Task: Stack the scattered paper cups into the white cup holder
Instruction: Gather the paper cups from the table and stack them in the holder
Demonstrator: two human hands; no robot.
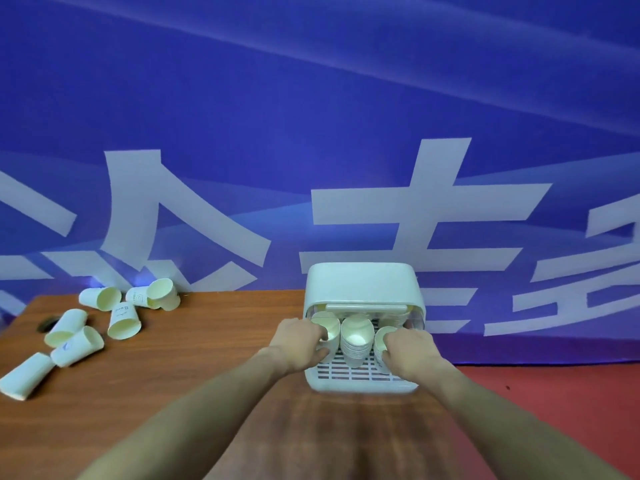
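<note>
The white cup holder (pixel 363 282) stands on the wooden table (pixel 194 368) at its right edge, its front open and a slatted tray pulled toward me. Three stacks of paper cups stand in the tray. My left hand (pixel 299 342) grips the left stack (pixel 329 328), thumb and fingers round its rim. My right hand (pixel 408 355) grips the right stack (pixel 383 336) the same way. The middle stack (pixel 356 337) is untouched. Several loose paper cups (pixel 123 318) lie tipped over at the table's far left.
A blue banner with large white characters (pixel 346 133) hangs right behind the table. A round cable hole (pixel 46 323) sits near the left cups. Red floor (pixel 561 410) shows to the right of the table edge.
</note>
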